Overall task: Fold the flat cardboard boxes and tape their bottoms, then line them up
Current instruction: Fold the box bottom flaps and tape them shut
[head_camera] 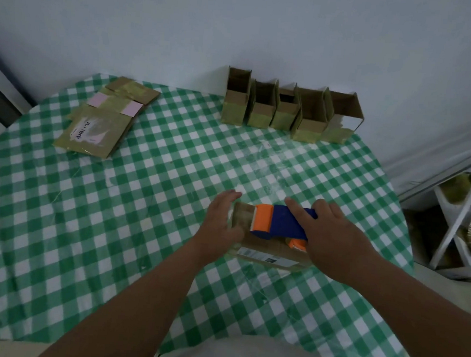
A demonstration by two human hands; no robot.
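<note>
A folded cardboard box [265,252] lies bottom-up near the table's front middle, a white label on its near side. My left hand [221,219] presses flat against the box's left side with straight fingers. My right hand [334,236] grips a blue and orange tape dispenser [279,221] that sits on the box's bottom, its orange toothed end pointing left, index finger laid along the blue body. Several folded, taped boxes [287,109] stand in a row by the far wall. A stack of flat boxes [106,117] lies at the far left.
A green and white checked cloth [84,222] covers the table. A white shelf unit [464,221] holding more cardboard stands off the table's right edge. A pale wall runs behind the row of boxes.
</note>
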